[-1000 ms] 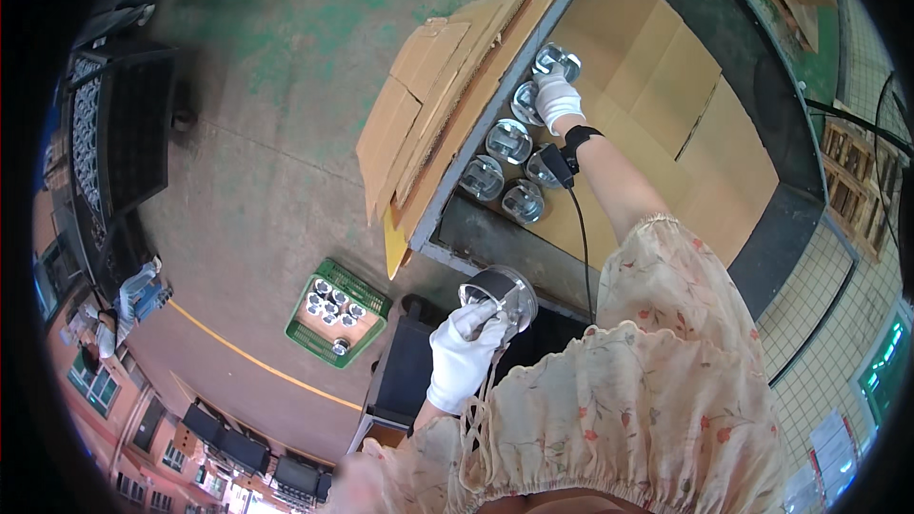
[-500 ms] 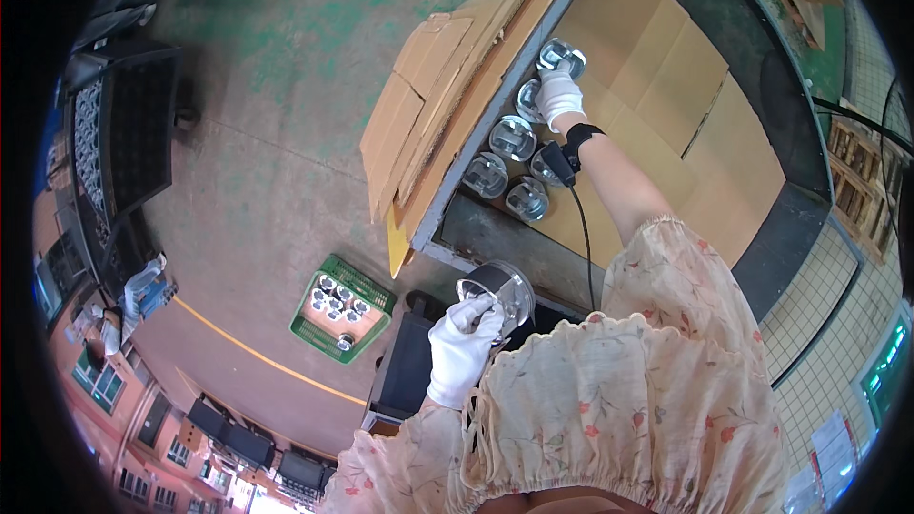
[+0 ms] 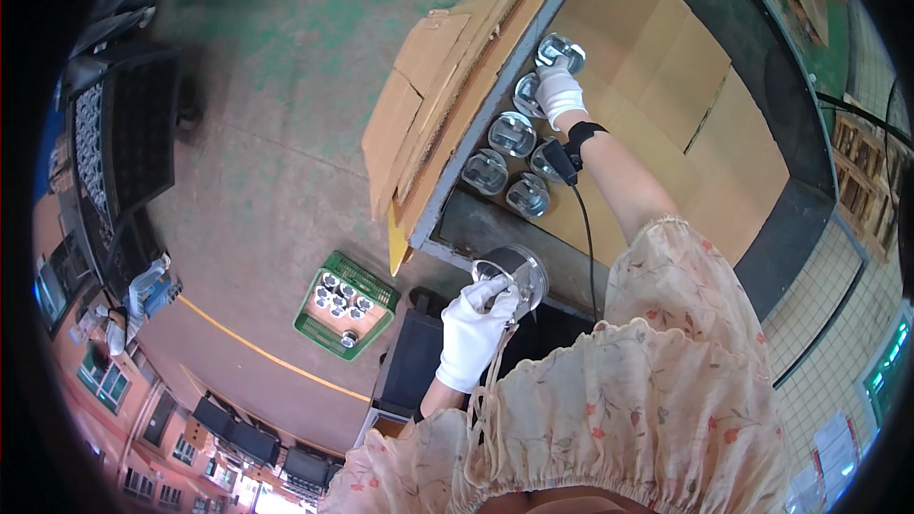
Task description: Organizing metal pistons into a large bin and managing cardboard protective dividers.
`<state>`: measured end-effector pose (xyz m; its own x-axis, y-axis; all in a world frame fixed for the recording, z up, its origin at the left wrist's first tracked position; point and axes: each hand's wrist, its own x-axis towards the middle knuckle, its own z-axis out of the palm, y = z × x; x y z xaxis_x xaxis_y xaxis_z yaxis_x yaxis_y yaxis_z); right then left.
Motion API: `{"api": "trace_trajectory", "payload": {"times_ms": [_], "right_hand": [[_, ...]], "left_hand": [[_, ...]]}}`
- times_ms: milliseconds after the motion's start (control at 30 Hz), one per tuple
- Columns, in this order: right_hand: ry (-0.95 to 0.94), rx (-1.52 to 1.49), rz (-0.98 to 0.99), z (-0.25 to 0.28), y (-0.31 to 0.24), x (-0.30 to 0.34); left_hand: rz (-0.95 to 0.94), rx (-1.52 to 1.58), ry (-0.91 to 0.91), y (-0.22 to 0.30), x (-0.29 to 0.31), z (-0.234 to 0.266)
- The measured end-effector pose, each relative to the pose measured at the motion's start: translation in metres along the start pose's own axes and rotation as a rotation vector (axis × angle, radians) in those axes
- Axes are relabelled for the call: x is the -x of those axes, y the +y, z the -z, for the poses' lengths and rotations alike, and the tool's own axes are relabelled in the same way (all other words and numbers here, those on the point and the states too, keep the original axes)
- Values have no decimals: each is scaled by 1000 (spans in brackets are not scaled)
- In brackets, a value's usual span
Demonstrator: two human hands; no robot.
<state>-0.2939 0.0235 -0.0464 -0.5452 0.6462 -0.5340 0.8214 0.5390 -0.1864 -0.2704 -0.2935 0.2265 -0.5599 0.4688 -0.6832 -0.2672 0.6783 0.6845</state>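
My left hand [image 3: 473, 341], in a white glove, is closed on a shiny metal piston [image 3: 526, 271] just outside the near edge of the large metal bin [image 3: 522, 240]. In the far left corner of that bin, my gloved right hand [image 3: 560, 92] grips another piston [image 3: 560, 49]. Several more pistons stand along the bin's left side, among them one [image 3: 512, 134] in the middle, one [image 3: 485, 173] by the rim and one [image 3: 527, 195] nearest to me. The right fingertips are partly hidden behind the glove. A black strap with a cable [image 3: 583, 138] circles my right wrist.
Brown cardboard [image 3: 657, 67] lines the bin floor. Folded cardboard sheets [image 3: 428, 86] lean against its left outer side. A green crate [image 3: 307, 328] with several small parts sits on the floor at left. Further left are a dark rack [image 3: 138, 124] and a person [image 3: 143, 290].
My left hand has shifted right and slightly toward the bin with its piston. My right hand stays at the far piston and has hardly moved.
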Motion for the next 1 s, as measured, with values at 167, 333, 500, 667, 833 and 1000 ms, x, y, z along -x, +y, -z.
{"api": "trace_trajectory", "payload": {"times_ms": [167, 333, 500, 667, 833, 1000], "right_hand": [[101, -60, -14, 10, -2, 20], [32, -184, 8, 64, 8, 121], [-930, -1140, -172, 104, 10, 207], [-406, -800, 104, 35, 52, 199], [-242, -653, -158, 47, 69, 143], [298, -1068, -457, 73, 74, 2]], "left_hand": [[-110, -102, -11, 15, -14, -6], [-483, -716, 11, 41, -43, -27], [-748, -971, -201, 35, -94, -47], [-976, -902, -87, 21, -118, -74], [-913, -804, -36, 44, -107, -65], [-594, -885, 155, -18, -86, -40]]}}
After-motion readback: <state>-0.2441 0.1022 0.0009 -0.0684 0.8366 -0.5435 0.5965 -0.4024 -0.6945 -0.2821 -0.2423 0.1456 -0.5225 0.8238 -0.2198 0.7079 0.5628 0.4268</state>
